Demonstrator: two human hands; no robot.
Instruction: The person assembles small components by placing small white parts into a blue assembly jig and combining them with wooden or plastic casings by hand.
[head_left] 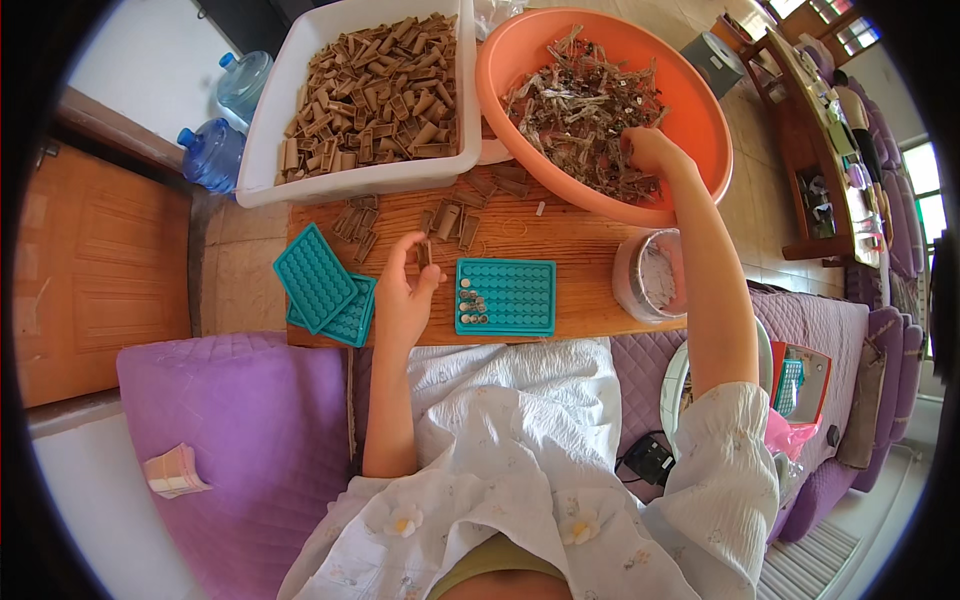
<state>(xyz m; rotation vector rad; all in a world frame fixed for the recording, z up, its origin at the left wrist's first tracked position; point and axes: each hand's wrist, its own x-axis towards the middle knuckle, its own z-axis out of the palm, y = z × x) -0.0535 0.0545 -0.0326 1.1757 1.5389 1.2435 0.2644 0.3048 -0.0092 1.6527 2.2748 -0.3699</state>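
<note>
"What's the left hand [400, 290] up to?"

"It's raised near the front edge of the worktop [590, 250], forearm coming up from beside the lap, wrist nearly straight. Thumb and fingertips are pinching a small brown piece [423, 253], roughly upright, between the stacked teal trays [315, 278] and the single teal tray [520, 290]."

"And the right hand [650, 152]?"

"Much farther out. That arm is stretched well forward, past the clear tub [630, 278], with the wrist over the near side of the orange basin [700, 120]. The hand points left and downward, its fingers bent into the heap of thin, shiny strips [575, 110]."

"Gripping any?"

"Can't tell from here; the fingertips are buried. So the hands are well apart, one close to the body, one far out."

"More brown pieces about?"

"Some loose ones [455, 222] just beyond the left hand, and a big pile [385, 90] in the white bin [365, 180] behind them."
</note>
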